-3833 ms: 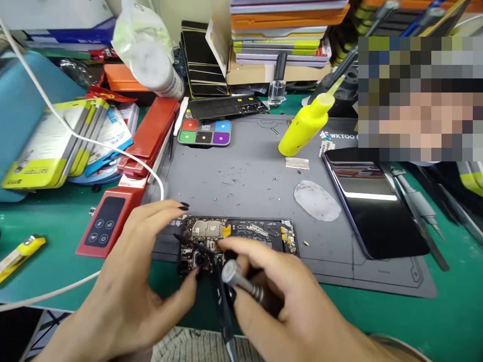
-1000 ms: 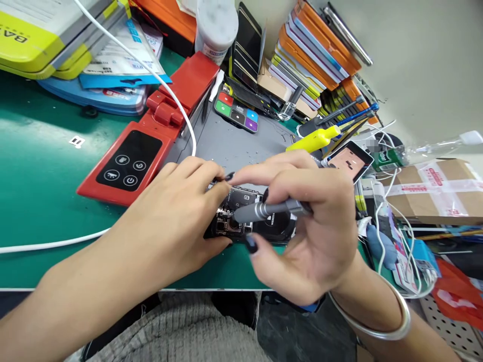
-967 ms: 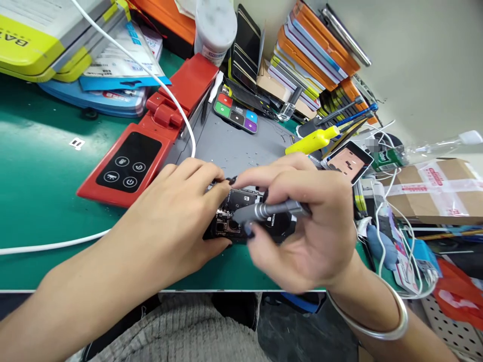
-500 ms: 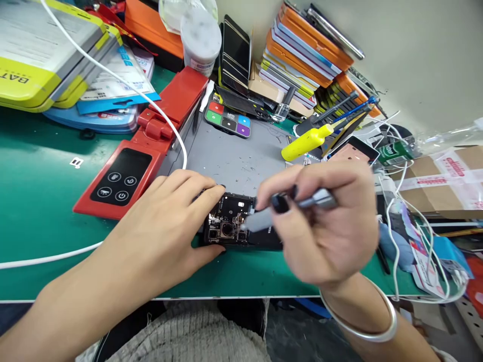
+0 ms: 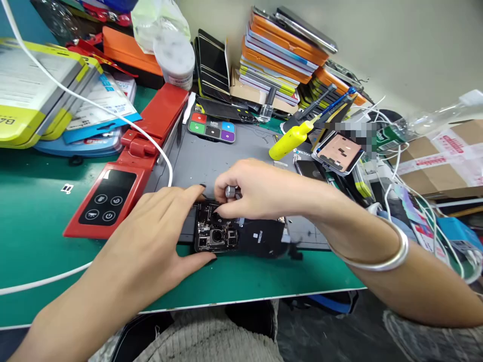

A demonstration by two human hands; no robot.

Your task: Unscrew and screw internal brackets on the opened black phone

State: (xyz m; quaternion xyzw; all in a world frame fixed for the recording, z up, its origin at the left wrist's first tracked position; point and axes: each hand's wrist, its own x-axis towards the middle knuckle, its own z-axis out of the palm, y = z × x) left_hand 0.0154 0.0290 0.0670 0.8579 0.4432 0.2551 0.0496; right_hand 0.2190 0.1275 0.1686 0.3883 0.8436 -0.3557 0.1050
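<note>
Centre frame, the right hand [image 5: 260,188] pinches a silver precision screwdriver [image 5: 231,191] upright over the opened black phone [image 5: 234,234] while the left hand [image 5: 158,236] braces its edge with spread fingers; a slipped tip could likely gouge the exposed board.

white letters "wktoo" stand on the grey work mat [image 5: 211,161], just beside the yellow bottle [image 5: 289,142]. the red device [image 5: 103,203] bears four round white button signs, one a power sign. a cut-off "b" shows on the yellow box [image 5: 22,120]. other print is too small to read.
</note>
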